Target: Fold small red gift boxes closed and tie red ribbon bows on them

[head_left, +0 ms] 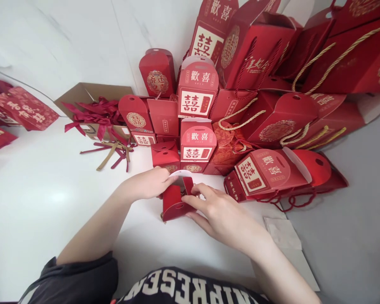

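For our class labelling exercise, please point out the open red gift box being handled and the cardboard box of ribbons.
Open red gift box [171,199]: head view, on its red side panel.
Cardboard box [110,90]: head view, on its bare inner wall.

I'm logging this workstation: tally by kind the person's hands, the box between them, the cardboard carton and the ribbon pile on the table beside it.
Hands: 2, left hand and right hand
Open red box: 1
Cardboard carton: 1
Ribbon pile: 1
Total: 5
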`<state>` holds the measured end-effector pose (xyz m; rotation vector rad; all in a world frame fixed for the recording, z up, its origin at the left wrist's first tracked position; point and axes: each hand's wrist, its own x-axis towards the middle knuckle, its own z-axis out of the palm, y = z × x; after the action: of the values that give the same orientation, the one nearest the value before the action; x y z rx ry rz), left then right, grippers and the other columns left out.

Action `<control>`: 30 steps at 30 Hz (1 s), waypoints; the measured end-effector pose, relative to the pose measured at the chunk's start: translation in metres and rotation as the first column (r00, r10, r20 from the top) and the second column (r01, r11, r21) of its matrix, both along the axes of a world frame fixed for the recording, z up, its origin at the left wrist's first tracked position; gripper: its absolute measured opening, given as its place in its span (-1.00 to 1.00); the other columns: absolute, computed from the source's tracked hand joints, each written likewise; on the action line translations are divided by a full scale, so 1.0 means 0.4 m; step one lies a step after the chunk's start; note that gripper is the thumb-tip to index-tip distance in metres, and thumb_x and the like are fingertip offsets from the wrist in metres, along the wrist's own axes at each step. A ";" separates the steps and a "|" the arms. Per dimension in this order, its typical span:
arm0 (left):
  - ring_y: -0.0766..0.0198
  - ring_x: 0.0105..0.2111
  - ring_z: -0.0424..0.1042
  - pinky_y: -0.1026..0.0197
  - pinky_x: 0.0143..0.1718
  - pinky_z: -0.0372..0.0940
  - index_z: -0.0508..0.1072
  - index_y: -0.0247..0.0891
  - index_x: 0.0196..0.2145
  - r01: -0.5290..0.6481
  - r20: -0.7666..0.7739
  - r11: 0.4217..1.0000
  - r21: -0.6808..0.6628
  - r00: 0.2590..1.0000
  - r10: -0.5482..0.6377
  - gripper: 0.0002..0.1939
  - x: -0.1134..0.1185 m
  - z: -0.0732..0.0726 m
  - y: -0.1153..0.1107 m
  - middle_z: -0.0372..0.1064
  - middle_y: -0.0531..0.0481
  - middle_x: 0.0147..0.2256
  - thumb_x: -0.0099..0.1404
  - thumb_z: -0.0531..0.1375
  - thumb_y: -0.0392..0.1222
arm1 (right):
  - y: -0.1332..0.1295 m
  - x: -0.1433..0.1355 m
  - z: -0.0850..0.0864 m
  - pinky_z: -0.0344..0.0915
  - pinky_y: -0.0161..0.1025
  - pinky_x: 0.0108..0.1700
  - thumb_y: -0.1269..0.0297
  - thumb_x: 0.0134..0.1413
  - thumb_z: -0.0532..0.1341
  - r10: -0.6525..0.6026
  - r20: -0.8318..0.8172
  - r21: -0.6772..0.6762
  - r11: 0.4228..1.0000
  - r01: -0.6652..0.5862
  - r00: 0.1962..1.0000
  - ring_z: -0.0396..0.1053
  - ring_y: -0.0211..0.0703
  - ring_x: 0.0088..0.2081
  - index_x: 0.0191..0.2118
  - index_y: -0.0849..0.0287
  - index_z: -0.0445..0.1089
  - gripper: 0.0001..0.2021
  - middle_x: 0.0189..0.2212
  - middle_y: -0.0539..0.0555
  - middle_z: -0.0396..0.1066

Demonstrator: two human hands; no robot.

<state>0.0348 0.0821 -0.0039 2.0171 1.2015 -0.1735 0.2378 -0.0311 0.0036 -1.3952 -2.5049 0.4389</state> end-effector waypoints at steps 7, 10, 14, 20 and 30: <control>0.17 -0.52 0.46 0.22 -0.46 0.22 0.54 -0.26 -0.36 -0.020 -0.049 0.996 0.084 0.998 0.024 -0.34 -0.027 0.007 0.025 0.52 -0.10 -0.44 0.36 -0.16 0.28 | -0.013 0.007 0.001 0.37 -0.14 -0.07 0.29 0.28 0.15 0.163 -0.071 -0.103 0.980 -0.170 0.984 0.41 -0.07 -0.09 -0.31 0.15 0.37 -0.87 -0.15 0.12 0.42; 0.13 -0.27 0.53 0.23 -0.26 0.28 0.41 -0.06 0.13 0.091 -0.049 0.984 0.150 0.995 -0.085 -0.42 -0.034 0.031 0.027 0.52 -0.04 -0.07 0.31 0.00 0.26 | 0.000 -0.003 -0.010 0.32 -0.23 -0.22 0.32 0.28 0.15 0.142 -0.095 -0.129 0.980 -0.154 0.985 0.41 -0.12 -0.23 -0.26 0.15 0.32 -0.94 -0.28 0.07 0.44; 0.05 0.01 0.45 0.24 -0.10 0.27 0.19 0.08 0.29 0.214 -0.040 0.966 0.143 0.977 -0.210 -0.30 -0.055 0.057 0.026 0.40 0.03 0.11 0.20 0.21 0.09 | 0.042 -0.017 -0.051 0.27 -0.26 -0.29 0.39 0.29 0.11 -0.008 -0.110 -0.028 1.000 0.005 0.994 0.40 -0.16 -0.31 -0.16 0.14 0.30 -0.94 -0.31 0.04 0.45; 0.13 0.02 0.44 0.26 -0.10 0.29 0.41 0.02 0.15 0.268 -0.044 0.950 0.162 0.963 -0.265 -0.54 -0.078 0.062 0.020 0.39 0.08 0.13 0.30 0.12 -0.05 | 0.087 -0.032 -0.109 0.30 -0.18 -0.11 0.40 0.29 0.12 -0.050 0.003 0.201 0.978 0.049 0.999 0.37 -0.07 -0.13 -0.20 0.15 0.41 -0.87 -0.18 0.14 0.43; 0.23 -0.31 0.51 0.29 -0.34 0.29 0.56 -0.13 -0.09 0.005 0.013 0.981 0.196 1.000 -0.008 -0.57 -0.151 0.105 0.047 0.57 0.02 -0.20 0.31 0.09 0.16 | 0.056 0.040 -0.045 0.32 -0.15 -0.15 0.32 0.32 0.08 0.019 -0.036 0.251 0.968 -0.009 0.999 0.40 -0.09 -0.25 -0.27 0.20 0.37 -0.84 -0.32 0.11 0.42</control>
<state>-0.0257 0.1009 0.0382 2.1888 1.2447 -0.0456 0.2538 -0.0085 -0.0145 -1.2604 -2.4397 0.1415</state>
